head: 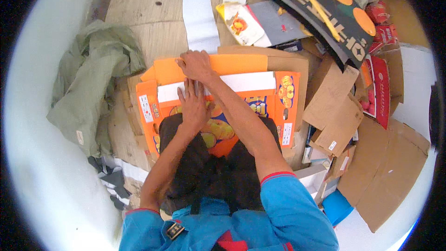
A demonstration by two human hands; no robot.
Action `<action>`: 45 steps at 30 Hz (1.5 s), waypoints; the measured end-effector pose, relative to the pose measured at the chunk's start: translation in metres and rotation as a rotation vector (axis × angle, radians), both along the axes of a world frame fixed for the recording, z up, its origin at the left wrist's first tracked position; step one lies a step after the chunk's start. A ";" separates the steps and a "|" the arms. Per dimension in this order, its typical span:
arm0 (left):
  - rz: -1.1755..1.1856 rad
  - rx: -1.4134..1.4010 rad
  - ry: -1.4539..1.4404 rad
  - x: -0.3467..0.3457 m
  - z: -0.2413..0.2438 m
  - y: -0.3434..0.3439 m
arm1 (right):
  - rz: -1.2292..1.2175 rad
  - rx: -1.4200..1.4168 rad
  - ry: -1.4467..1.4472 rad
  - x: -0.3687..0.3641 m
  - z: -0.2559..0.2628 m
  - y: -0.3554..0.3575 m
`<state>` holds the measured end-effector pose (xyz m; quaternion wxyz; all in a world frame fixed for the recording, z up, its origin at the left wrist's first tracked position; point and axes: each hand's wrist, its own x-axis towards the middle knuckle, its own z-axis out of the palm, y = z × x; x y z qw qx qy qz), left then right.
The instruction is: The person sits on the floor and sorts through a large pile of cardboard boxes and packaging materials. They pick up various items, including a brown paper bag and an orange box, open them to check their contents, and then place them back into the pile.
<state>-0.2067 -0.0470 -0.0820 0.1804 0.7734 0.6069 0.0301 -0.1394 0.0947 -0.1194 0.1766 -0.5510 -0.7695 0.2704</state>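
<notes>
An orange printed cardboard box (289, 111), folded partly flat, lies in front of me and partly under my knees. A white strip (244, 81) runs across it. My left hand (193, 104) presses its fingers on the strip's left part, palm down. Above it, my right hand (195, 64) rests with curled fingers on the orange upper flap (240, 63); whether it grips the flap's edge cannot be told. My right forearm crosses over the box. Brown cardboard (289, 63) shows behind the flap.
Grey-green cloth (94, 87) lies on the wooden floor (146, 35) at left. A white strip of material (199, 10) extends away from the box. At right are a black printed carton (317, 10), brown cardboard pieces (383, 160), a red box (379, 90) and a blue object (337, 207).
</notes>
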 end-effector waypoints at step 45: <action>0.983 0.004 -0.382 -0.164 -0.009 -0.093 | 0.070 0.337 -0.141 0.099 -0.063 -0.037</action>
